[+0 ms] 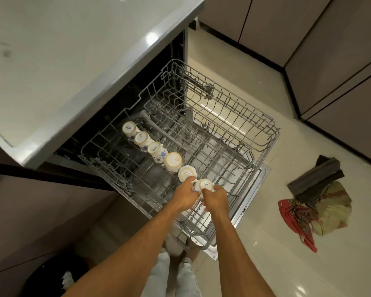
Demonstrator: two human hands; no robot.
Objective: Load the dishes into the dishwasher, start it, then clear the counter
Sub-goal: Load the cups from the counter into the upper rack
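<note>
White cup [206,184] is sitting base-up at the near end of the cup row [155,148] in the rack [255,133]. Left hand [185,196] and right hand [215,198] are gripping its opposite sides.

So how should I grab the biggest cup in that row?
Come from above and pinch its upturned base. The cup sits upside down in the rack, with neighbour cups close along the row, so put your fingers on its two free sides.

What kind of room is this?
Probably a home kitchen: an under-counter dishwasher with its rack pulled out, upturned cups lined up in it, a grey countertop above, and cabinet doors along the tiled floor.
</note>
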